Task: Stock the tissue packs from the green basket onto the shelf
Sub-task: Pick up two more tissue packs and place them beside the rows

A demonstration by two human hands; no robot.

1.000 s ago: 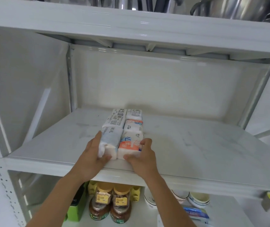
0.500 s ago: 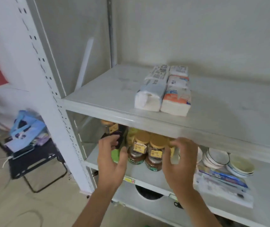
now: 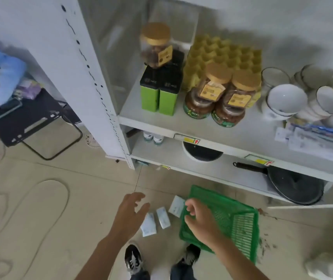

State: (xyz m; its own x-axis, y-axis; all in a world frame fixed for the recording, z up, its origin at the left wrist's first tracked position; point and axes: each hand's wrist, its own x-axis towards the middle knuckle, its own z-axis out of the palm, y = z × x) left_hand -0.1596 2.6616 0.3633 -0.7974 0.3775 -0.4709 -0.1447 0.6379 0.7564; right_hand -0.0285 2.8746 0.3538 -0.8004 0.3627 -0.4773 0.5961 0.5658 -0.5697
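Three tissue packs lie flat on the tiled floor between the hands, long axes pointing roughly toward the shelf. Left hand spread wide, empty; right hand loosely curled, empty, over the green basket.

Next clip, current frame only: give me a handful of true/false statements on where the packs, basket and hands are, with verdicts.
1. The green basket sits on the floor. True.
2. Three tissue packs lie on the floor left of the basket. True.
3. The left hand grips a pack. False: it is open and empty.
4. The right hand is above the basket's left edge. True.
5. The basket stands on the shelf beside the jars. False: it is on the floor.
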